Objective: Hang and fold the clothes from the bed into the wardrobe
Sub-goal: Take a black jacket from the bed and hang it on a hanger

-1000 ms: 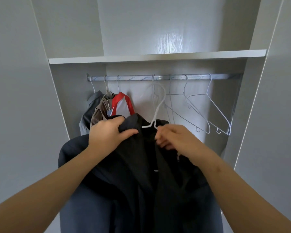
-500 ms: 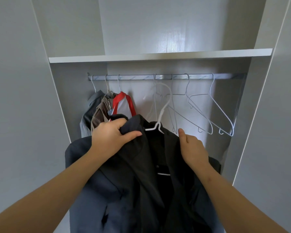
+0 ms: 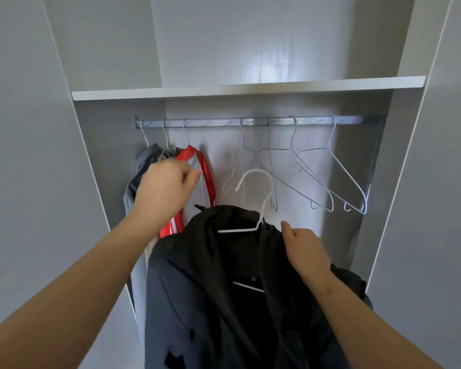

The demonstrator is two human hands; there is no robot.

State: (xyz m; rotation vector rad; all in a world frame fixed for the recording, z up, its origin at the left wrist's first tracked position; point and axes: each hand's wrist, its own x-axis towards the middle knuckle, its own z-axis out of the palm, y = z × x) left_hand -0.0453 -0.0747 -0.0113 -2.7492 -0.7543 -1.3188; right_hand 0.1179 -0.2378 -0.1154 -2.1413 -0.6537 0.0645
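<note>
A black jacket (image 3: 218,275) sits on a white hanger (image 3: 262,209) whose hook is free in the air below the wardrobe rod (image 3: 218,122). My right hand (image 3: 305,250) grips the jacket at its right shoulder, thumb up beside the collar. My left hand (image 3: 165,190) is off the jacket and up against a red and white garment (image 3: 206,179) hanging on the rod; its fingers are curled, and I cannot see whether they hold the cloth.
A grey garment (image 3: 141,166) and a brownish one (image 3: 171,151) hang at the rod's left end. Several bare wire hangers (image 3: 320,179) hang at the middle and right. A white shelf (image 3: 250,88) runs above the rod. Wardrobe walls close in on both sides.
My left hand has let go of the jacket collar and moved up and left to the hung red and white garment. The right hand now carries the jacket alone, lifted closer to the rod.
</note>
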